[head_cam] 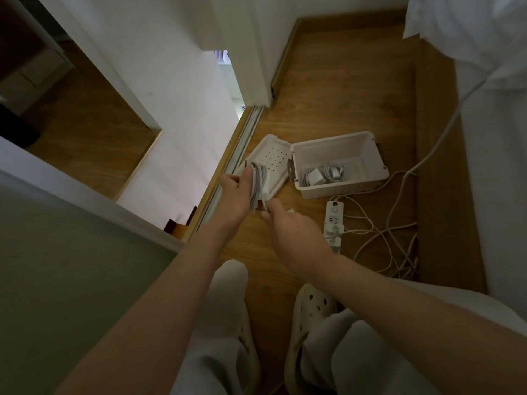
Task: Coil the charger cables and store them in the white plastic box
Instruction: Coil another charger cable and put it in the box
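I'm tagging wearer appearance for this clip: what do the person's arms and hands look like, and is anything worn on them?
Both forearms are bare up to the frame edge: no sleeves in view. The left hand and right hand are ungloved, with no watch, bracelet or ring visible. No markings show, though the light is dim.

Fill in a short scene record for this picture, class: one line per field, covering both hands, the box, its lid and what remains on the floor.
left hand: holds a bundle of coiled grey cable
right hand: pinches the loose end of that cable
white plastic box: open, on the wooden floor
box contents: white charger with coiled cable
lid: off, lying left of the box, perforated
power strip: on the floor near the box, plugs inserted
loose white cables: tangled, uncoiled, right of the strip
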A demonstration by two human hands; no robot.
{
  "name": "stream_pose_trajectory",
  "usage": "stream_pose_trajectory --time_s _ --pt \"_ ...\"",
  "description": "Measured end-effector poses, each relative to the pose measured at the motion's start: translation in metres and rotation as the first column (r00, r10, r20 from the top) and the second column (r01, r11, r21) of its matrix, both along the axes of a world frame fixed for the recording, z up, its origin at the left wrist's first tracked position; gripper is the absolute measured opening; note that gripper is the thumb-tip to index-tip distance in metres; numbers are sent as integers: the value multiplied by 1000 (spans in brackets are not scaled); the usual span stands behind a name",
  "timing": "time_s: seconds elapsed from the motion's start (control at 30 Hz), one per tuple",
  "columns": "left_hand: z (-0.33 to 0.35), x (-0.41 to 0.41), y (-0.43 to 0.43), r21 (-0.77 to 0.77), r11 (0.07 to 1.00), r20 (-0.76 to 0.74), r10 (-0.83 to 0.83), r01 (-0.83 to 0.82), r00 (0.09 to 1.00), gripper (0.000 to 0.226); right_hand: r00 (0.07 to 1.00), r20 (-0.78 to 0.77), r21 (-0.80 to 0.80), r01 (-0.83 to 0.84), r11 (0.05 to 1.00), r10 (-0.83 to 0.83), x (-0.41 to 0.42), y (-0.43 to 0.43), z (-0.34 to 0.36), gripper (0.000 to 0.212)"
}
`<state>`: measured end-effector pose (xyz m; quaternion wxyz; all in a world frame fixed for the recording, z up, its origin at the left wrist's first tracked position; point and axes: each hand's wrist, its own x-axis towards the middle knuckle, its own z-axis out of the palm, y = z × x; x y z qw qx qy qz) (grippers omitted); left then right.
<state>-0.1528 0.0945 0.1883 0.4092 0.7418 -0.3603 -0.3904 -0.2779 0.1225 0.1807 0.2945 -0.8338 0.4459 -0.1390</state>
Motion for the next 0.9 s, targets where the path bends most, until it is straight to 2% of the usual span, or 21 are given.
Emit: stream_pose_trajectory --time_s 0.07,0.13,0.17,0.23,0.4,0.47,0.57,0.63,0.7,0.73,0.8,0.9 --pt "8 -8 -4 -44 992 -215 107 -119 971 35 996 6 -26 -88 996 88 -1 3 3 27" --pt "15 -7 -6 -100 979 -559 91 -176 824 43 991 44 3 -129 992 128 -1 6 1 29" --pt "18 -7 -4 -124 978 -675 39 -165 737 44 992 70 40 -109 993 106 -1 5 -1 31" --pt "17 -2 -2 -139 983 -756 -25 -123 655 42 995 80 94 -63 994 55 -3 -3 -7 34" --pt "14 12 -2 -113 992 -724 -47 -51 688 38 997 -1 71 -78 994 79 -12 -21 -14 35" --pt "13 19 0 -111 993 -669 -96 29 737 34 995 -29 80 -89 993 92 -14 -24 -15 33" --pt "15 24 6 -85 976 -483 -217 202 849 30 992 -88 57 -87 995 92 -18 -32 -17 25" --pt "16 29 8 -17 953 -361 -287 301 888 31 990 -120 50 -74 996 80 -22 -39 -18 24" --pt "14 33 9 94 934 -162 -327 344 931 34 988 -137 69 -55 996 64 -25 -45 -19 30" --pt "11 34 9 142 926 -34 -350 351 936 36 988 -142 66 -49 997 58 -26 -46 -19 32" --pt "6 33 10 197 886 175 -454 421 874 38 986 -160 13 -49 999 50 -25 -46 -18 28" --pt "2 28 12 288 826 295 -558 485 776 37 976 -219 -102 -39 994 16 -22 -44 -18 29"
